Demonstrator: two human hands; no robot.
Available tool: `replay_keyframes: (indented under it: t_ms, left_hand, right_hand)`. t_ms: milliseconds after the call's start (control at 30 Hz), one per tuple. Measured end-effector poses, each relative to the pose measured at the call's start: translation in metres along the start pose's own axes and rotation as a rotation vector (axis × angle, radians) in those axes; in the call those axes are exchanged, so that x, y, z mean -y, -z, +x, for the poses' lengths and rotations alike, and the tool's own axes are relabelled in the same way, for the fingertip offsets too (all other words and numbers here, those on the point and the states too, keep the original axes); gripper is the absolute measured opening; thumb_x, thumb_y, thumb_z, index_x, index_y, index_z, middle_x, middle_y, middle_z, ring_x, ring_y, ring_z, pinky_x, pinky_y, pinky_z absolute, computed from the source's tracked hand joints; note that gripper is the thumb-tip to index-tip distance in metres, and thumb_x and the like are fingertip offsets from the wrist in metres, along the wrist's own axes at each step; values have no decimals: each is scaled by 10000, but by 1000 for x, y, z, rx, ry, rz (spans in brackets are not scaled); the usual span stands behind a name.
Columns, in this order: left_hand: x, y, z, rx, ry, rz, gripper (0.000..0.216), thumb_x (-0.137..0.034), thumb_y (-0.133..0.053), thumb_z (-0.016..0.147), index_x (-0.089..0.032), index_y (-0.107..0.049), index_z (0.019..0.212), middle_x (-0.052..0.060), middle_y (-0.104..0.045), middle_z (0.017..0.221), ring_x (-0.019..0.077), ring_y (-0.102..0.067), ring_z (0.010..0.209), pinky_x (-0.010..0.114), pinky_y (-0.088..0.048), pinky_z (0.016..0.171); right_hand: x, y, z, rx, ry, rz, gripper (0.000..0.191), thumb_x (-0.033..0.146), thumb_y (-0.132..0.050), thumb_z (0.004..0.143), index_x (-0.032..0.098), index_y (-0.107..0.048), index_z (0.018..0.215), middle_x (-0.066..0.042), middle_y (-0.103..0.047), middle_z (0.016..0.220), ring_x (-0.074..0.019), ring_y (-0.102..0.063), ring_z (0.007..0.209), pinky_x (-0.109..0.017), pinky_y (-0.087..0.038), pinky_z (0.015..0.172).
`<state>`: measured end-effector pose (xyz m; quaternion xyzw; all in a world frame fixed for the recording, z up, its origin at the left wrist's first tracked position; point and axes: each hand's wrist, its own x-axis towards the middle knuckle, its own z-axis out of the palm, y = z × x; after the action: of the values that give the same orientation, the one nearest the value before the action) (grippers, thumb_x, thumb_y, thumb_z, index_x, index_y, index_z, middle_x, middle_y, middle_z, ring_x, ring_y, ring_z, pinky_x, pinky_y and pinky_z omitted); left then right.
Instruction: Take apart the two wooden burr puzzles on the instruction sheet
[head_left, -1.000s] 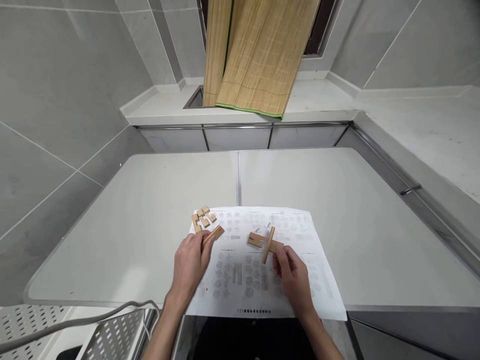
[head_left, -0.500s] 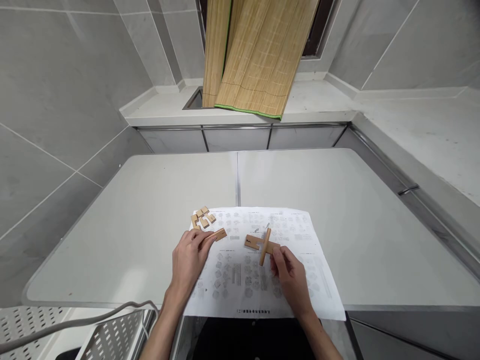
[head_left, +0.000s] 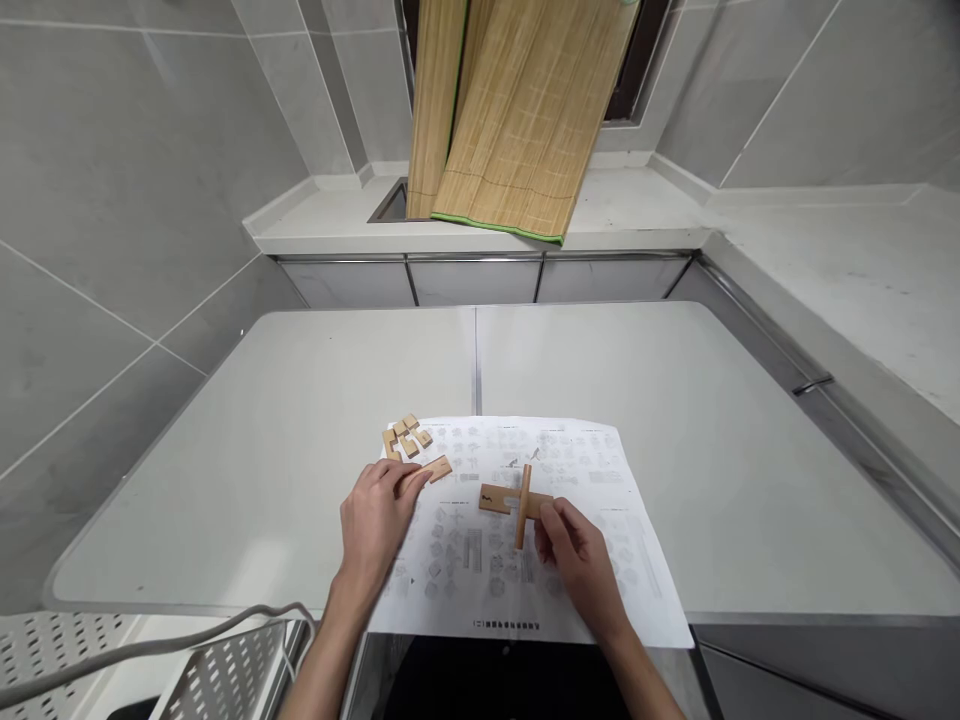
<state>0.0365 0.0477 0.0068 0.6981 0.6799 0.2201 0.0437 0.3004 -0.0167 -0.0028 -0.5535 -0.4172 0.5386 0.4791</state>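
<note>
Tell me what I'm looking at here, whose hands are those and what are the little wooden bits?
The picture comes from a camera worn on a person's head, looking down at their own two hands. The left hand touches a flat wooden piece. The right hand holds two wooden pieces joined in a cross. Both lie over a printed paper sheet full of small drawings, spread on a pale grey table. More loose wooden pieces sit at the sheet's far left corner. A bamboo blind hangs behind.

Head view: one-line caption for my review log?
Right hand holds crossed wooden pieces over printed sheet; left hand touches a single piece.
</note>
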Motion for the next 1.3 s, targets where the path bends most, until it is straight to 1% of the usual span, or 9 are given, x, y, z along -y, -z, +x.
replay_keyframes:
  t_ms: [100, 167, 333, 467, 533, 667, 800, 1033, 1300]
  left_hand:
    - [-4, 4, -2, -60, 0, -56, 347, -520, -619, 1017, -231, -798, 950, 80, -797, 1011, 269, -703, 942, 312, -470, 644]
    - [-11, 11, -6, -41, 6, -189, 372, -538, -590, 1024, -227, -793, 1013, 78, -794, 990, 244, -689, 855, 310, -484, 656]
    - [-40, 27, -23, 454, 88, -729, 533, -614, -422, 1070, -195, -746, 1134, 17, -699, 690, 171, -589, 555, 289, -469, 585]
    - [-53, 29, -35, 549, 220, -953, 517, -665, -494, 1034, -183, -678, 1031, -4, -638, 688, 142, -541, 537, 276, -451, 590]
    - [-53, 28, -38, 558, 257, -1008, 505, -678, -526, 1017, -189, -646, 982, -11, -619, 686, 130, -504, 535, 260, -408, 559]
    - [-47, 26, -40, 634, 280, -1087, 497, -684, -556, 1004, -193, -616, 968, -28, -594, 654, 104, -410, 514, 231, -305, 507]
    - [-41, 27, -42, 701, 308, -1151, 502, -705, -581, 983, -204, -550, 959, -38, -599, 635, 91, -378, 501, 222, -270, 499]
    - [-32, 24, -50, 697, 306, -1154, 491, -702, -571, 993, -215, -521, 956, -27, -631, 666, 101, -411, 506, 234, -299, 523]
    - [-32, 18, -53, 685, 304, -1198, 462, -663, -551, 1026, -208, -521, 950, -30, -628, 656, 103, -417, 536, 238, -304, 547]
  right_hand:
    - [4, -2, -3, 44, 10, 5, 528, 663, -578, 1018, 236, -502, 717, 26, -525, 630, -154, -478, 592, -290, -404, 591]
    - [8, -6, -5, 79, 28, -4, 528, 657, -567, 1027, 236, -504, 715, 27, -528, 622, -152, -485, 587, -289, -408, 594]
    - [19, -17, -10, 120, 60, -15, 501, 620, -558, 1042, 238, -514, 720, 23, -552, 617, -153, -507, 581, -289, -423, 595]
    - [20, -23, -11, 130, 35, -39, 517, 650, -583, 1011, 240, -535, 701, 13, -554, 639, -174, -528, 621, -300, -439, 619]
    - [18, -23, -10, 165, 2, 11, 491, 681, -607, 985, 235, -616, 780, 2, -599, 697, -183, -549, 645, -315, -468, 652]
    - [15, -21, -9, 328, -131, 261, 548, 739, -604, 964, 239, -727, 1152, -67, -711, 964, -209, -610, 738, -372, -510, 746]
    - [17, -17, -9, 484, -198, 354, 571, 713, -687, 932, 231, -736, 1235, -85, -715, 1014, -202, -592, 757, -379, -481, 787]
    - [8, -23, -11, 395, -229, 430, 517, 683, -804, 847, 228, -721, 1080, -37, -641, 885, -161, -504, 672, -297, -431, 617]
    - [-1, -36, -22, 138, -346, 502, 564, 697, -872, 743, 259, -693, 1048, 2, -632, 768, -134, -485, 555, -244, -415, 529]
